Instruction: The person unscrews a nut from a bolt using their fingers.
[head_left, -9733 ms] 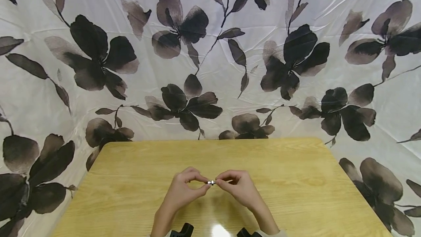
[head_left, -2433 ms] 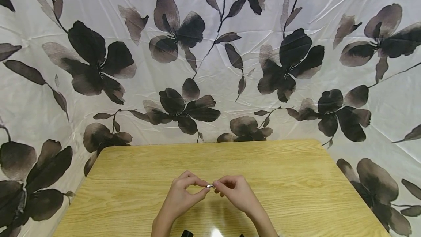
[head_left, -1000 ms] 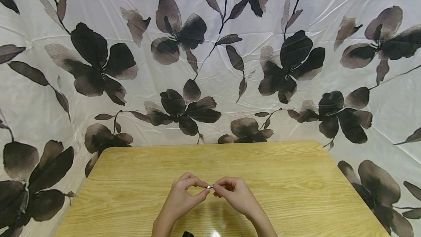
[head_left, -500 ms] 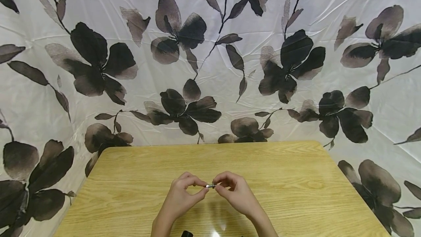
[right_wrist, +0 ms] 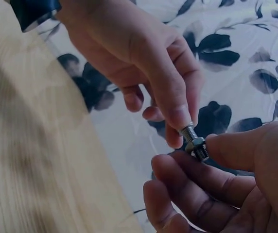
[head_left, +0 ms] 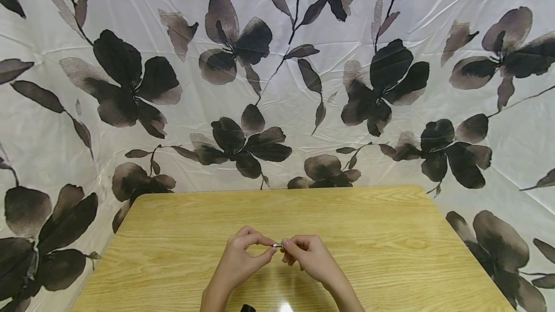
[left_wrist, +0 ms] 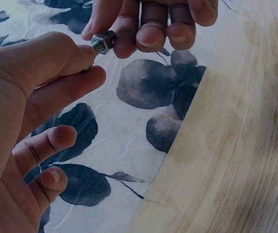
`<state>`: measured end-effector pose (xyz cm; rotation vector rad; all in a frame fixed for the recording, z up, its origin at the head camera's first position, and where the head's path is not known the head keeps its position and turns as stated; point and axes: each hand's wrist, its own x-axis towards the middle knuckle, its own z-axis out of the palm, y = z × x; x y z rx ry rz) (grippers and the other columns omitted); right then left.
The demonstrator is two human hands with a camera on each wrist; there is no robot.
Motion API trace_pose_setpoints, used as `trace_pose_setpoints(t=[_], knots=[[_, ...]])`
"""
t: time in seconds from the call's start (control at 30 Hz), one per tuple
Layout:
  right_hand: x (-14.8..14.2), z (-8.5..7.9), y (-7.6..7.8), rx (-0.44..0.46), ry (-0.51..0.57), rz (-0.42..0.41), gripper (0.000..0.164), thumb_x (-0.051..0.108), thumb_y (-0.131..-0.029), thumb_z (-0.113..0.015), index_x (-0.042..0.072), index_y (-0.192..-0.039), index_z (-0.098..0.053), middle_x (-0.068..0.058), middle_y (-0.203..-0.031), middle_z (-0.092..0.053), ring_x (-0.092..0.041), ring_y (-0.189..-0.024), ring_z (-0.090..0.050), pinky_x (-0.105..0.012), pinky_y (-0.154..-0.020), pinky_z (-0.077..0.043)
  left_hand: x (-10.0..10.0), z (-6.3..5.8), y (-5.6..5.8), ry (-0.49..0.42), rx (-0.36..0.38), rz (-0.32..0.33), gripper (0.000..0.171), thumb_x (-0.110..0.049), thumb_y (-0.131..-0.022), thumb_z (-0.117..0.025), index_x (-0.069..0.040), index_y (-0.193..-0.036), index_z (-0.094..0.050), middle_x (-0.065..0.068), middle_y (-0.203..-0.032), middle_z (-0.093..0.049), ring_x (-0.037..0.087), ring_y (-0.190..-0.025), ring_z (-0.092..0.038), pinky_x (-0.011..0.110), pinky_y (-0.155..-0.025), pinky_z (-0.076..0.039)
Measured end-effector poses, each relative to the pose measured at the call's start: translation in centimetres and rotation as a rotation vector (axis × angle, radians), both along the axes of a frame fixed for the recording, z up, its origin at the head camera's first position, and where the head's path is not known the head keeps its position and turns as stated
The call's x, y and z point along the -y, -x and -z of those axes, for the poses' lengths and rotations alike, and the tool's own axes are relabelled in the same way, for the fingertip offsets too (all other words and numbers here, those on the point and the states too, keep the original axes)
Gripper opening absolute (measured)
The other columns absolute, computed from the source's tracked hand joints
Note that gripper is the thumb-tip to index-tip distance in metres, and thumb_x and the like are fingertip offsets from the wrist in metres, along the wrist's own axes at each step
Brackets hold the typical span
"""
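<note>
A small metal bolt (right_wrist: pixel 189 132) with a hex nut (right_wrist: pixel 196 144) on its thread is held between both hands, above the table. My left hand (head_left: pixel 240 256) pinches one end of the bolt between thumb and index finger; its other fingers are loosely bent in the left wrist view. From the other side, my right hand (head_left: pixel 310 256) has thumb and index finger at the nut, the thumb tip against it in the right wrist view. The thread's tip pokes out past the nut (left_wrist: pixel 101 42). The end in my left fingertips is hidden.
Beneath the hands is a wood-grain table (head_left: pixel 195 215) with rounded far corners. A pale cloth (head_left: pixel 312 167) with dark flowers hangs behind and beside it. A black wrist device (head_left: pixel 247 308) shows at the bottom edge.
Half a second ago my right index finger was raised and the thumb low; now the thumb has rolled up and the fingers curl beneath. My left hand keeps its pinch, nearly still.
</note>
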<state>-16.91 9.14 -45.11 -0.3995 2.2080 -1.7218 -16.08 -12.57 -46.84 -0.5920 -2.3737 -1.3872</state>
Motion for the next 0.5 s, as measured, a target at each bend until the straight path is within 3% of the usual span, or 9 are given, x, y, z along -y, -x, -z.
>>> trace_pose_setpoints(t=[0.37,0.5], knots=[[-0.28,-0.23,-0.11,-0.003,0.026,0.011,0.026,0.027,-0.100,-0.068,0.004,-0.113,-0.072,-0.013,-0.097,-0.074,-0.019,-0.079,-0.066,-0.024,-0.059,-0.046,-0.14,0.35,0.19,-0.006,-0.023,0.013,0.024,-0.011,-0.080,-0.089,-0.030,-0.090,-0.080,-0.013,-0.088,-0.065,0.000,-0.084,-0.060,0.029,-0.077,-0.054],[-0.16,-0.07,-0.09,-0.039,0.053,0.020,0.023,0.016,-0.097,-0.072,0.002,-0.115,-0.071,-0.018,-0.104,-0.072,-0.018,-0.080,-0.068,-0.028,-0.068,-0.054,-0.05,0.23,0.12,-0.005,-0.020,0.003,0.024,-0.012,-0.080,-0.089,-0.031,-0.089,-0.079,-0.012,-0.087,-0.066,0.000,-0.085,-0.061,0.028,-0.078,-0.054]])
